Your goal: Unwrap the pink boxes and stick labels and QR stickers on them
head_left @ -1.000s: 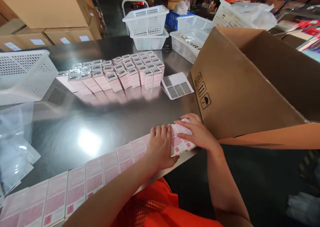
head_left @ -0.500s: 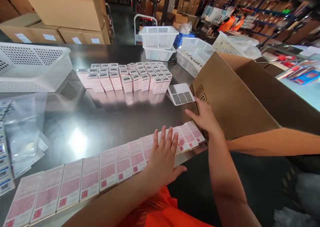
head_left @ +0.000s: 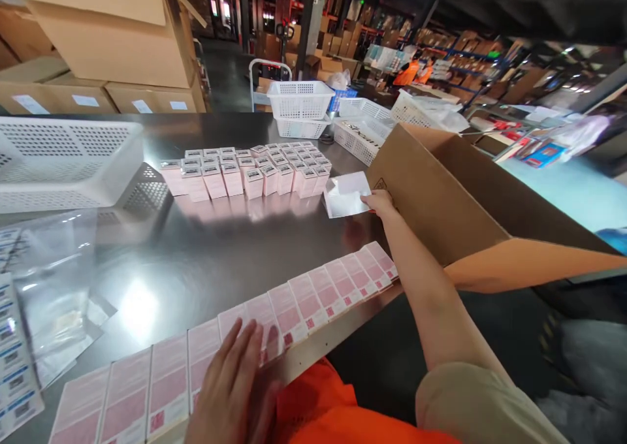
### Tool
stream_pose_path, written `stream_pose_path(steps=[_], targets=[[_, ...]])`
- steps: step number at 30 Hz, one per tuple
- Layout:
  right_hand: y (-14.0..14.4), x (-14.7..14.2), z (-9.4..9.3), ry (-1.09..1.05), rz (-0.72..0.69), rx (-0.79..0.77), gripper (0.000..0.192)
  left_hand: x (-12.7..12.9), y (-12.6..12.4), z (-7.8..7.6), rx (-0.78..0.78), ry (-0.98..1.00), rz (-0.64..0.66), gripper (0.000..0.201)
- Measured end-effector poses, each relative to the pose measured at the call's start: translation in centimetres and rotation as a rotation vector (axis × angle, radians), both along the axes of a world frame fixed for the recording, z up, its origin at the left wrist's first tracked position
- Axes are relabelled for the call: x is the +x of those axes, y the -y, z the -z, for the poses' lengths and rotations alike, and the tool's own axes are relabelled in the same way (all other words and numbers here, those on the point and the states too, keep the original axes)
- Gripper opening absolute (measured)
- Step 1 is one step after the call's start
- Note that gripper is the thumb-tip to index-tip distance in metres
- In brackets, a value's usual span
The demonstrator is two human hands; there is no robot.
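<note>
A long row of flat pink-and-white boxes (head_left: pixel 306 300) lies along the near edge of the steel table. My left hand (head_left: pixel 228 379) rests over the row, fingers stretched and the thumb blurred; nothing is held in it. At the right, my right hand (head_left: pixel 379 202) grips the right edge of a white paper sheet (head_left: pixel 347 194) beside the large open carton (head_left: pixel 426 189). Its thumb is mostly hidden. Behind the sheet, several small pink boxes (head_left: pixel 255 184) stand upright in a cluster, with barcode labels on their tops.
A white perforated basket (head_left: pixel 68 170) stands at the left, near clear plastic bags (head_left: pixel 59 287) and a label sheet (head_left: pixel 17 365). More white baskets (head_left: pixel 301 101) are at the back. Closed cartons (head_left: pixel 112 98) are stacked beyond the table. People in orange vests (head_left: pixel 409 72) are far off.
My left hand has slid left along the row of boxes. My right hand has reached forward and taken hold of the paper sheet's edge. The view has tilted up slightly.
</note>
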State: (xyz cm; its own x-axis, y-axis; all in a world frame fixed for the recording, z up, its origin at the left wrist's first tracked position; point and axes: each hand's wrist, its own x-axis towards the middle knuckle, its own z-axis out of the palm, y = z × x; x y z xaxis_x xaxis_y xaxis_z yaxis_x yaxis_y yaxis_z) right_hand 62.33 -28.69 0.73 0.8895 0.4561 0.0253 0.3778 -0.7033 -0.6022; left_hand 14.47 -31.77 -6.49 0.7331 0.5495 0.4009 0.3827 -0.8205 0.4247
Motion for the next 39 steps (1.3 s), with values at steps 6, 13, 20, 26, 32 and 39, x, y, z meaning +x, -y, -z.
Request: stream_pose_path(steps=[6, 13, 20, 26, 32, 39], targets=[[4.5, -4.2, -2.4, -0.209, -0.101, 0.295, 0.029, -1.4, -1.8, -0.7, -0.147, 0.143, -0.025, 0.059], [7.3, -13.4, -4.6, -0.367, -0.411, 0.556, 0.047, -1.6, -4.8, -4.9, -0.295, 0.281, -0.154, 0.051], [8.8, -21.9, -4.1, -0.580, -0.701, 0.545, 0.037, -3.6, -7.8, -8.4, -0.321, 0.796, -0.003, 0.072], [10.2, -29.5, -0.9, -0.793, -0.876, 0.578, 0.028, -4.7, -6.5, -8.3, -0.715, 0.913, 0.007, 0.063], [11.6, -32.5, -1.0, -0.759, -0.996, 0.380, 0.029, -9.8, -2.6, -8.3, -0.662, 1.075, -0.198, 0.018], [9.0, -38.4, -5.5, 0.211, -1.122, 0.718, 0.034, -16.4, 2.9, -9.9, -0.344, 0.720, -0.610, 0.017]])
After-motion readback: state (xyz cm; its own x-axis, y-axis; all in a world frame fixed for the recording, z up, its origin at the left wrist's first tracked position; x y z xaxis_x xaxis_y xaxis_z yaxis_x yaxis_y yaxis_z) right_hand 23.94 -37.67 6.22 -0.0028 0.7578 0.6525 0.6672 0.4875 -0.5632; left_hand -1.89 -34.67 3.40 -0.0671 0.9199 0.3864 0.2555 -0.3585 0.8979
